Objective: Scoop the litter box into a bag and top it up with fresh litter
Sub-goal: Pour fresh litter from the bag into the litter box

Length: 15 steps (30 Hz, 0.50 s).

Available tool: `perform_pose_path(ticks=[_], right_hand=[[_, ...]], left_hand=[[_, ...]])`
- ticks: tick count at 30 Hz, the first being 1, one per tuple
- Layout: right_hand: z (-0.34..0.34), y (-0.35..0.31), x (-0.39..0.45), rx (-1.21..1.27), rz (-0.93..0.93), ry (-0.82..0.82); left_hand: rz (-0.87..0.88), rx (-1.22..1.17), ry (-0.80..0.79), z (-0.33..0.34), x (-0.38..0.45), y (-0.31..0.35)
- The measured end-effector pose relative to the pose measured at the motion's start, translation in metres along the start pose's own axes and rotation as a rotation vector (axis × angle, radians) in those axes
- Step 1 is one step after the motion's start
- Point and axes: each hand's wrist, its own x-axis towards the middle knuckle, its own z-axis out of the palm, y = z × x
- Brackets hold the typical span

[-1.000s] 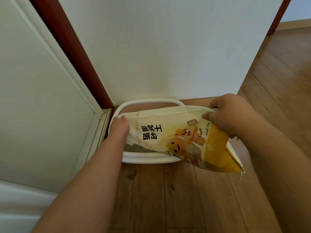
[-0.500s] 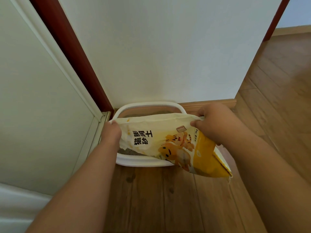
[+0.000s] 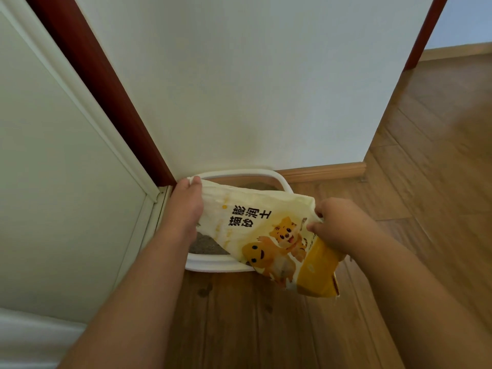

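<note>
While both hands stay clamped on the litter bag (image 3: 269,235), left hand (image 3: 187,201) has lifted its corner toward the far rim, right hand (image 3: 335,222) lower; bag lies tipped over the box (image 3: 213,265), grey litter visible beneath, so top-up looks underway

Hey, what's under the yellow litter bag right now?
The white litter box, with grey litter showing by the left hand. The bag covers most of the box's inside, so the rest is hidden.
</note>
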Motion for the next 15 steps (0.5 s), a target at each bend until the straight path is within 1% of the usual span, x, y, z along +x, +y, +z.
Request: perform_pose_path(ticks=[6, 9, 12, 15], right_hand=[[0.011, -0.001, 0.001, -0.155, -0.035, -0.122], [0.018, -0.001, 0.005, -0.222, -0.042, -0.159], [0.027, 0.001, 0.014, -0.266, -0.023, -0.206], [0.034, 0.007, 0.018, -0.336, 0.005, -0.286]], left_hand=[[0.066, 0.012, -0.051, -0.006, -0.027, 0.005], [0.089, -0.022, -0.062, -0.002, -0.031, 0.006], [0.159, 0.011, -0.083, 0.003, -0.037, 0.006], [0.187, 0.008, -0.118, 0.006, -0.044, 0.009]])
